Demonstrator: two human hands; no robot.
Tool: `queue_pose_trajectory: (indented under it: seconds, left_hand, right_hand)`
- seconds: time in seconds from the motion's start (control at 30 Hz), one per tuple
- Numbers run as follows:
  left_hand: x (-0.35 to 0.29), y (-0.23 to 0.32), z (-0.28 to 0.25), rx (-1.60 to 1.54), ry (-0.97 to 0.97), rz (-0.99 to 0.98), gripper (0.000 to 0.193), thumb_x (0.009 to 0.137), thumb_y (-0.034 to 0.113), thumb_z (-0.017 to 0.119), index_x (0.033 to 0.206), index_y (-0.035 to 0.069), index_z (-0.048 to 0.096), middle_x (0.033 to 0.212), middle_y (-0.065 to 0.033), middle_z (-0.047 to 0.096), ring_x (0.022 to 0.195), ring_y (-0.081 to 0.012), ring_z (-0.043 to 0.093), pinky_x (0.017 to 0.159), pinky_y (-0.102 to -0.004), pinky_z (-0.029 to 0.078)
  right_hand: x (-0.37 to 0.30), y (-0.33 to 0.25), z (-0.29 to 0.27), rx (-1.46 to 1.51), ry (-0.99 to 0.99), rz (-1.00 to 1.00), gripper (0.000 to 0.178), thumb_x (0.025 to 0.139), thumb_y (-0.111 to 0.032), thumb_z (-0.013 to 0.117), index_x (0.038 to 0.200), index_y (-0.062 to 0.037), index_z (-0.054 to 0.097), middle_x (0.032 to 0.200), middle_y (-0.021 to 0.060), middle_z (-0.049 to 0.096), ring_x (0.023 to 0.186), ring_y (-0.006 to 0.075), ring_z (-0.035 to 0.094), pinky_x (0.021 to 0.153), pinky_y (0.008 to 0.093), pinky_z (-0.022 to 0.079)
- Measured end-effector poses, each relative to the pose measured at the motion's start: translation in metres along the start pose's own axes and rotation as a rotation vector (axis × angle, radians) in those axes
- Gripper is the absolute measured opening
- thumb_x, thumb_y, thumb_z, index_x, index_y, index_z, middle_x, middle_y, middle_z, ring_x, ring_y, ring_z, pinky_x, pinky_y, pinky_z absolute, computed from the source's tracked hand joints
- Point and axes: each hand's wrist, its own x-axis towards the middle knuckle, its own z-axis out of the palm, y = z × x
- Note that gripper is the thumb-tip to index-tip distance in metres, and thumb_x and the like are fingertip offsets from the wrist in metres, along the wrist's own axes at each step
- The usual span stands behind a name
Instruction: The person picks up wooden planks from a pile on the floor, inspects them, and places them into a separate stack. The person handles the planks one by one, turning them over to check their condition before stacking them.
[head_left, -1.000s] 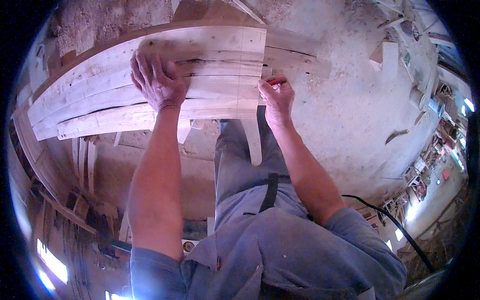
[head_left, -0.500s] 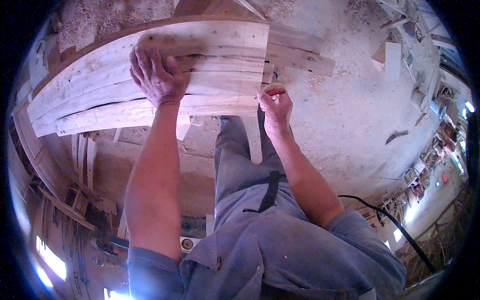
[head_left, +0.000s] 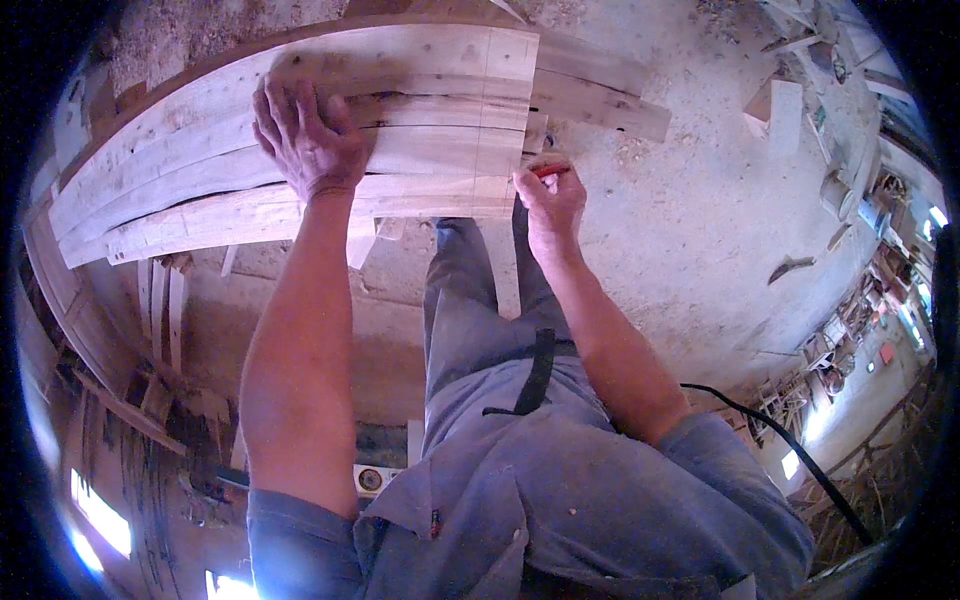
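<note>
Nearest, dusty grey-blue work clothes (head_left: 620, 500) cover the person's torso and legs, with two bare forearms reaching forward. Just beyond, the left hand (head_left: 312, 145) rests with fingers spread on a set of pale boards (head_left: 430, 152), gripping nothing. The boards lie side by side in front of the person, with a curved far edge and a straight right end. At that end, the right hand (head_left: 551, 205) is closed around a slim red tool (head_left: 549, 170), perhaps a pencil; whether it touches the wood, I cannot tell. Faint lines (head_left: 479, 110) cross the boards nearby, so the step looks like marking out. To my eye, the next move calls for a steady left palm and a careful tip. Farther off, another plank (head_left: 600, 98) juts past that end above a dusty floor (head_left: 680, 250).
</note>
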Motion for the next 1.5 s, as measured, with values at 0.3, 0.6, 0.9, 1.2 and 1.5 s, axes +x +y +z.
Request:
queue_pose_trajectory:
  seconds: [0.3,0.6,0.9,1.2,1.5]
  left_hand:
    - [0.001,0.005,-0.001,0.016,-0.016,-0.025,0.047,0.087,0.032,0.056,0.128,0.008,0.055,0.147,-0.0171,0.037,0.138,-0.0397,0.029,0.111,-0.0555,0.022]
    - [0.004,0.001,0.000,-0.009,-0.012,-0.008,0.045,0.087,0.033,0.056,0.126,0.010,0.056,0.148,-0.0160,0.036,0.138,-0.0395,0.029,0.112,-0.0555,0.022]
    - [0.004,0.004,-0.002,-0.018,-0.029,-0.027,0.045,0.088,0.032,0.056,0.127,0.010,0.056,0.150,-0.0162,0.034,0.140,-0.0391,0.026,0.113,-0.0553,0.020]
    - [0.004,0.008,-0.007,-0.033,-0.060,-0.046,0.048,0.088,0.031,0.056,0.130,0.009,0.053,0.151,-0.0166,0.033,0.140,-0.0391,0.026,0.113,-0.0555,0.019]
    - [0.007,0.008,-0.008,-0.026,-0.026,-0.026,0.046,0.088,0.029,0.055,0.130,0.011,0.053,0.151,-0.0158,0.034,0.139,-0.0390,0.028,0.112,-0.0550,0.022]
  right_hand:
    - [-0.051,0.026,-0.021,0.055,-0.046,0.149,0.015,0.082,-0.008,0.070,0.085,-0.0038,0.056,0.078,0.0019,0.057,0.073,0.0093,0.053,0.068,0.0255,0.046]
    - [-0.010,0.010,-0.004,0.032,0.003,0.055,0.017,0.080,-0.007,0.072,0.085,-0.0039,0.056,0.078,0.0021,0.059,0.070,0.0103,0.054,0.067,0.0255,0.046]
    - [0.049,-0.012,0.013,0.121,0.000,-0.039,0.017,0.079,-0.010,0.071,0.085,-0.0043,0.057,0.079,0.0025,0.061,0.071,0.0108,0.056,0.066,0.0267,0.046]
    - [0.075,-0.023,0.019,0.014,0.010,-0.066,0.021,0.080,-0.010,0.073,0.088,-0.0068,0.054,0.075,0.0014,0.058,0.060,0.0076,0.050,0.053,0.0231,0.040]
    - [0.131,-0.072,0.043,0.015,0.014,-0.168,0.019,0.078,-0.010,0.073,0.086,-0.0046,0.055,0.075,0.0023,0.058,0.059,0.0081,0.048,0.051,0.0230,0.038]
